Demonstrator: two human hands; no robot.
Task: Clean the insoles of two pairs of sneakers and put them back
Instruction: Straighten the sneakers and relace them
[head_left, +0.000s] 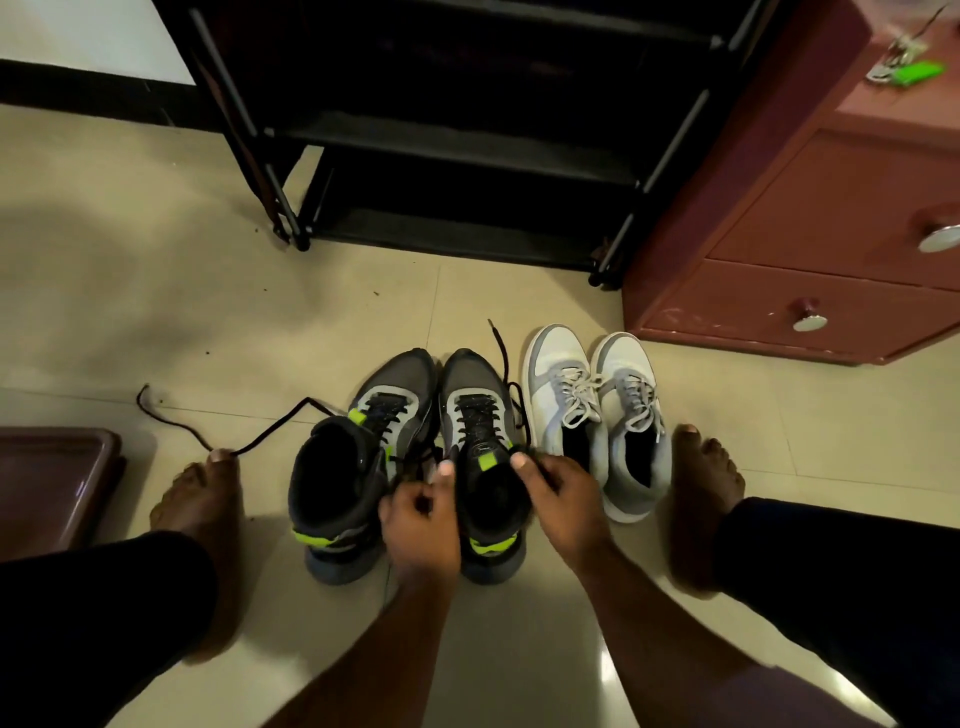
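Two pairs of sneakers stand side by side on the tiled floor. The dark grey and black pair with neon green accents has a left shoe (358, 462) and a right shoe (480, 415); the white and grey pair (597, 410) is to its right. My left hand (421, 519) pinches a black lace at the right dark shoe's collar. My right hand (563, 493) grips the other side of that shoe's opening, its fingers curled on the laces. A long loose black lace (208, 431) trails left across the floor. No insoles can be seen inside the shoes.
A black shoe rack (457, 140) stands behind the sneakers, and a reddish-brown drawer cabinet (810, 249) is at the right. A dark maroon tray edge (52, 478) lies at the left. My bare feet (202, 499) (706, 483) flank the shoes.
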